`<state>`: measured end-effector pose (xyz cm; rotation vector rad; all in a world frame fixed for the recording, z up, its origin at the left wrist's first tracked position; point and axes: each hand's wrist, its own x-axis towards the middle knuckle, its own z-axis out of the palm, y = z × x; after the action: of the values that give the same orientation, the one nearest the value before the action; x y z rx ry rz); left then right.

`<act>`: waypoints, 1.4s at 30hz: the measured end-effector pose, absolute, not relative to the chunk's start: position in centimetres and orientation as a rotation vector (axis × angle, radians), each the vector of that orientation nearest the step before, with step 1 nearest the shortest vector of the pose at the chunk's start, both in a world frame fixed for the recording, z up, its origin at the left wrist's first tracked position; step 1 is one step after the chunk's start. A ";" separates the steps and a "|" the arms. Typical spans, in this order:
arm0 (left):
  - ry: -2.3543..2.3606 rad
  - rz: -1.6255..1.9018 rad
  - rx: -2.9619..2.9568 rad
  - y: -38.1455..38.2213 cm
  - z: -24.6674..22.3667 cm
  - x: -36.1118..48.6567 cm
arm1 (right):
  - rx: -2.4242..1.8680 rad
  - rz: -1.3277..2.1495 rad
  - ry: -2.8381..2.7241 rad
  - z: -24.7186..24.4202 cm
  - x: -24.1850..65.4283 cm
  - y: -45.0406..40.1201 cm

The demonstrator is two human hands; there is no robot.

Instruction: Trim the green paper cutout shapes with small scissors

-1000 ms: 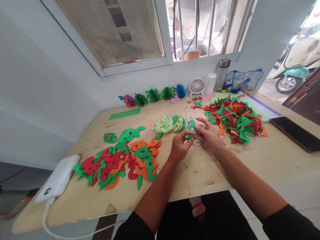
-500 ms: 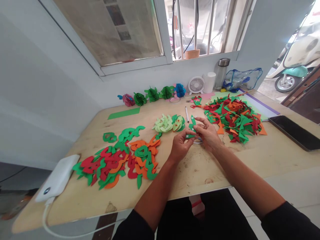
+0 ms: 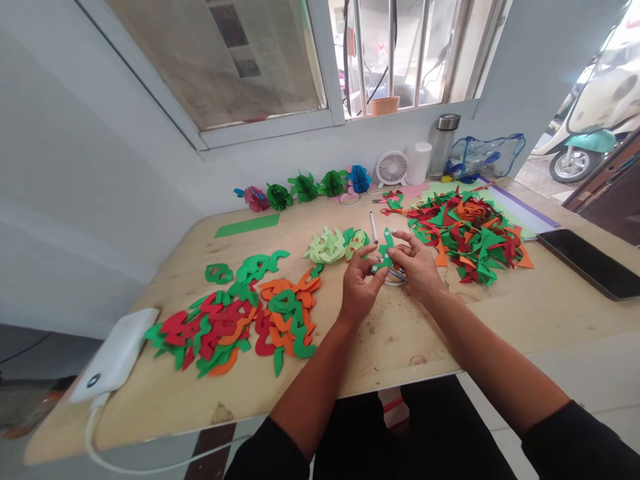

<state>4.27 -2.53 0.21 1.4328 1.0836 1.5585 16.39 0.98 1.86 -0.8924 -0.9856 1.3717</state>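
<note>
A small green paper piece (image 3: 384,255) with white patches is held between both hands above the table. My left hand (image 3: 361,283) pinches its lower left end, and my right hand (image 3: 416,268) grips its right side. Beneath my fingers lies a ring-shaped object (image 3: 397,277), partly hidden. Just beyond my hands rests a white pen (image 3: 373,227). Pale green cut-outs (image 3: 327,247) lie to the left of the pen, next to a green and yellowish stack (image 3: 354,241) that my left hand partly covers.
Red, orange and green cut-outs (image 3: 225,320) spread over the left; a scrap heap (image 3: 470,230) and phone (image 3: 593,263) lie right. Several folded paper figures (image 3: 304,188), a small fan (image 3: 393,169) and a bottle (image 3: 443,148) line the wall. A power bank (image 3: 117,353) sits far left.
My left hand's fingers have risen and spread a little over the green piece, now partly covering the stack behind. The green piece has turned slightly between my hands.
</note>
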 end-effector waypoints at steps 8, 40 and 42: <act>1.108 1.556 1.508 -2.7 0.4 4.4 | -0.913 1.338 -0.995 1.8 16.3 1.0; 0.690 0.841 1.690 -14.3 6.4 4.8 | -0.998 1.116 -0.853 1.1 17.8 2.9; 0.688 0.844 1.554 -14.3 6.7 4.1 | -0.995 1.119 -0.850 1.0 17.7 2.9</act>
<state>4.07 -14.27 6.71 1.5535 0.6878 0.8444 17.74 2.89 1.00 -0.9953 -0.8497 1.1191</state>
